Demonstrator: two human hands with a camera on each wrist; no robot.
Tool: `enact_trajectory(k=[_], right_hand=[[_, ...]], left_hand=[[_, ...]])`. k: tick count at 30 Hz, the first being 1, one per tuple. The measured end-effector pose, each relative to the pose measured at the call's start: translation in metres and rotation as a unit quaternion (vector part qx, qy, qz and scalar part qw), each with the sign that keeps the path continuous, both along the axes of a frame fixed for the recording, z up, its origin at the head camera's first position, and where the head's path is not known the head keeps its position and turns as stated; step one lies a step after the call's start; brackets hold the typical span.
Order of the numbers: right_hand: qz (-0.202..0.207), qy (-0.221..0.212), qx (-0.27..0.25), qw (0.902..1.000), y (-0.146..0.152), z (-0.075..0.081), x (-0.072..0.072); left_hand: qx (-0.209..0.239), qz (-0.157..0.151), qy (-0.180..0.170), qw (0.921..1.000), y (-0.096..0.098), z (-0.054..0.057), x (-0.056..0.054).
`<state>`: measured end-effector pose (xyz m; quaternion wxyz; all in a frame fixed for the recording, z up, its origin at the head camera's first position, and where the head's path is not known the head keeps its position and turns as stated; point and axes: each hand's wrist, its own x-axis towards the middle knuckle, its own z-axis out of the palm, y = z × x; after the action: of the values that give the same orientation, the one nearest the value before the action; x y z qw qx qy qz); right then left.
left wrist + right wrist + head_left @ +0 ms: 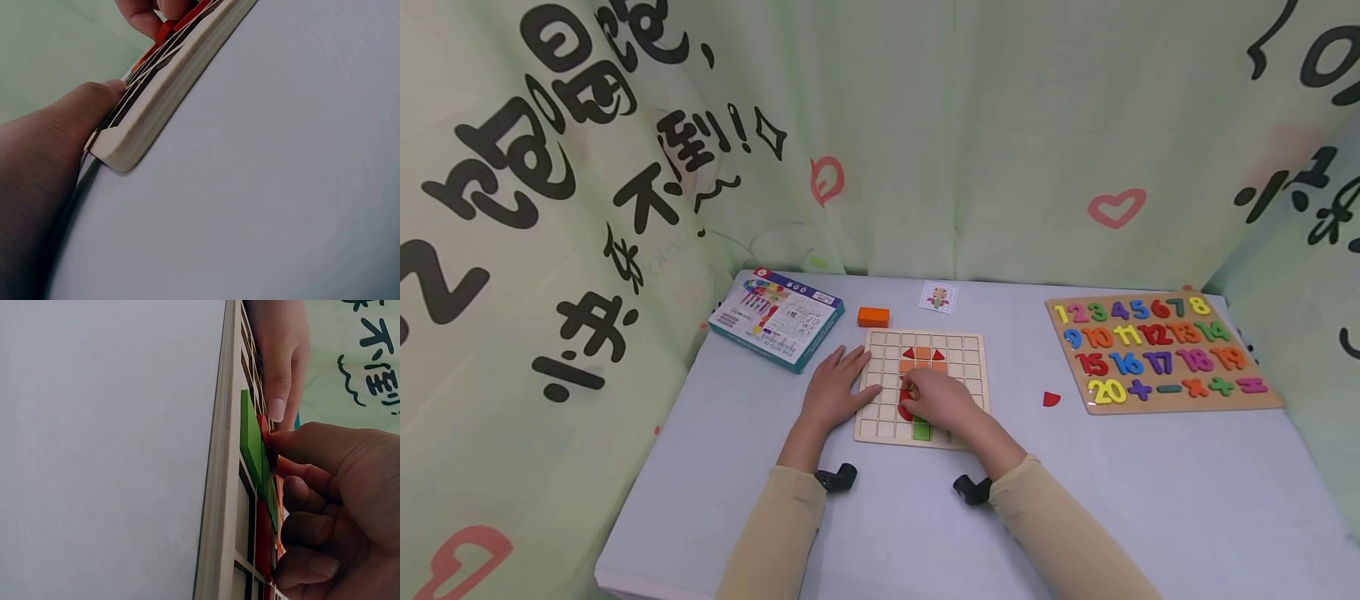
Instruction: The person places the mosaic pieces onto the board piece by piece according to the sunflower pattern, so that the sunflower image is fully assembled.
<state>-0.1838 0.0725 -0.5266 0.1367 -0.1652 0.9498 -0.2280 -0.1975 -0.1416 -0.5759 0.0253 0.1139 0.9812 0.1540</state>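
A wooden grid board (968, 392) lies on the table, with several coloured pieces in its middle columns. My left hand (833, 387) rests on its left edge, fingers spread and thumb on the grid. Over the middle, my right hand (946, 400) pinches a small red piece (272, 457) between thumb and forefinger, right at the board. Beside it sit green pieces (251, 440), the nearest in the bottom row. Farther up are orange pieces (922, 353) and red triangles (938, 355). The right hand hides part of the pattern in the head view.
A loose red piece (1051, 399) lies right of the board. Behind the board are an orange block (873, 317) and a small picture card (938, 297). A flat printed box (777, 321) stands back left. On the right lies a number puzzle board (1165, 400).
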Motion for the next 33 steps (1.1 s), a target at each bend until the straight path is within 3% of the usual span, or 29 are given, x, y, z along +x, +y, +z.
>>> enact_trajectory(k=[17, 33], right_hand=[[-0.024, -0.018, -0.007, 0.9995, 0.0008, -0.0014, -0.0007], [-0.026, -0.004, 0.006, 0.9996, -0.0002, -0.0013, -0.0011]], left_hand=[[0.001, 0.000, -0.003, 1.0000, -0.0002, 0.0005, 0.0000], [-0.003, 0.002, 0.002, 1.0000, -0.0002, -0.0011, -0.0003]])
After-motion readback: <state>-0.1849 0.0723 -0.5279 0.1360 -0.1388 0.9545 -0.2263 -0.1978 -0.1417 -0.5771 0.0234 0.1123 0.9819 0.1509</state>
